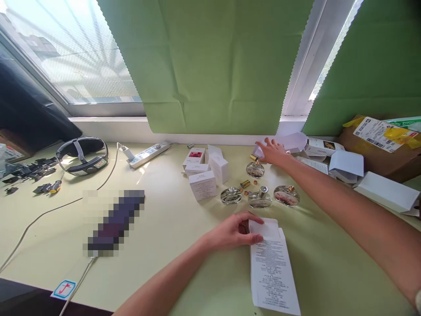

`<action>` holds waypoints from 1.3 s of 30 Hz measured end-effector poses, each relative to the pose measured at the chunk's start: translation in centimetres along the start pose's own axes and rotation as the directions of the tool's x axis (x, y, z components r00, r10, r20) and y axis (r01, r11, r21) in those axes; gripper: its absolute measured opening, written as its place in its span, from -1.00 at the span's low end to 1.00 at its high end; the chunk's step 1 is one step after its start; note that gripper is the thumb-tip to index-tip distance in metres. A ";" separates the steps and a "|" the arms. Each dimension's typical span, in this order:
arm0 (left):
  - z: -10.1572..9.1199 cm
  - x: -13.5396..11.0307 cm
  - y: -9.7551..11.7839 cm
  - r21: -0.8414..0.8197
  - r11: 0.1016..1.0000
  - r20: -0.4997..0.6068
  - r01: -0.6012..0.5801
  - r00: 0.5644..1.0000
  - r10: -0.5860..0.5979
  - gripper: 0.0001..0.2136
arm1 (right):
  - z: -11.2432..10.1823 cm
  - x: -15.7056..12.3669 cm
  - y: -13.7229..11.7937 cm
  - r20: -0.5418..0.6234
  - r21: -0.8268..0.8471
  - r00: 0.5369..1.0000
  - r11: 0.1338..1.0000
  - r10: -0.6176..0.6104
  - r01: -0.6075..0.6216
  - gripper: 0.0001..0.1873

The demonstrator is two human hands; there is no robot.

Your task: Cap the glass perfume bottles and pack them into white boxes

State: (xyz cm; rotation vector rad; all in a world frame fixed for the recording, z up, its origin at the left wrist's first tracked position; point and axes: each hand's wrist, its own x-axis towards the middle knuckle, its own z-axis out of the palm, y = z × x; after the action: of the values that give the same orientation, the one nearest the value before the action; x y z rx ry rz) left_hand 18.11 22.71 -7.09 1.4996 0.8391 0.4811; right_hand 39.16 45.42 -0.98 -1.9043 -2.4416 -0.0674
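My left hand (pixel 237 231) grips the upper left edge of a flattened white carton (pixel 271 272), thumb and forefinger on its flap; small print covers its face. Farther back, my right hand (pixel 272 151) reaches out with fingers spread, in front of a pale lilac-white box (pixel 294 142). Just below that hand is a glass perfume bottle (pixel 255 170) with a gold cap. In front stand a clear bottle (pixel 231 196), a bottle with a silver top (pixel 260 199) and a pinkish bottle (pixel 287 195). A loose gold cap (pixel 245 184) lies among small rings.
Several white boxes (pixel 203 186) stand left of the bottles. Opened cartons (pixel 346 165) and a brown cardboard box (pixel 378 147) crowd the right. On the left are a power strip (pixel 149 155), a black headset (pixel 83 156), a pixelated dark object (pixel 116 224) and a white cable (pixel 39 218).
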 end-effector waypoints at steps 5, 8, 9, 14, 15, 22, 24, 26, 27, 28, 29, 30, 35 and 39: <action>0.0 0.1 -0.3 0.049 0.999 0.001 -0.022 1.000 0.022 -0.50 | 0.8 1.2 -0.3 0.065 -0.044 0.997 0.999 0.029 -0.026 -0.44; -0.1 0.1 -0.3 0.064 0.997 -0.002 -0.033 0.999 0.034 -0.51 | 0.9 1.2 0.1 0.052 -0.018 0.996 0.997 0.070 -0.069 -0.57; -0.1 0.1 -0.3 0.069 0.997 -0.002 -0.038 0.999 0.038 -0.51 | 0.8 1.0 0.3 0.037 0.002 0.996 0.997 0.078 -0.078 -0.58; -0.2 0.1 -0.2 0.074 0.996 0.004 -0.051 0.999 0.051 -0.51 | -0.7 0.5 2.4 -0.086 0.173 0.987 0.978 0.135 -0.119 -0.62; -0.2 0.0 -0.2 0.072 0.996 0.006 -0.050 0.999 0.050 -0.50 | -1.3 0.5 3.0 -0.121 0.219 0.979 0.966 0.166 -0.136 -0.63; -0.3 0.0 0.1 0.134 0.989 0.009 -0.058 0.998 0.058 -0.51 | -5.3 -3.3 7.9 -0.336 0.686 0.813 0.715 0.476 -0.136 -0.45; -0.3 -0.1 0.4 0.192 0.978 0.006 -0.079 0.997 0.080 -0.56 | -5.7 -6.4 9.1 -0.328 0.805 0.778 0.590 0.536 -0.067 -0.45; -0.5 -0.2 0.7 0.282 0.954 0.007 -0.097 0.995 0.099 -0.60 | -5.4 -10.1 9.9 -0.278 0.889 0.791 0.457 0.545 -0.002 -0.50; -0.5 -0.2 0.8 0.331 0.937 0.010 -0.108 0.994 0.111 -0.62 | -4.9 -12.1 9.9 -0.235 0.919 0.815 0.393 0.530 0.010 -0.55; -0.6 -0.2 0.8 0.377 0.918 0.013 -0.120 0.992 0.125 -0.64 | -4.4 -14.1 9.8 -0.190 0.941 0.838 0.339 0.511 0.006 -0.61; -0.7 -0.2 0.9 0.417 0.899 0.017 -0.136 0.990 0.142 -0.66 | -3.8 -16.0 9.5 -0.144 0.955 0.858 0.297 0.493 -0.010 -0.64; -0.7 -0.2 0.9 0.449 0.880 0.023 -0.157 0.986 0.164 -0.67 | -3.2 -17.7 9.0 -0.076 0.970 0.892 0.239 0.446 -0.037 -0.62; -0.5 -0.1 0.9 0.536 0.817 0.030 -0.210 0.973 0.230 -0.70 | -0.5 -21.8 5.4 0.268 0.963 0.959 -0.007 0.092 -0.269 -0.58; -0.2 -0.4 1.5 0.491 0.842 -0.032 -0.224 0.961 0.274 -0.54 | 0.3 -22.1 3.7 0.177 0.981 0.983 0.075 0.045 -0.180 -0.70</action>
State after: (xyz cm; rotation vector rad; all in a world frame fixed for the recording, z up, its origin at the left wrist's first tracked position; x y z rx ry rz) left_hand 18.08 22.63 -5.54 2.0831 0.8877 0.5695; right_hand 48.09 24.90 -2.64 -1.2593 -1.3832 1.3930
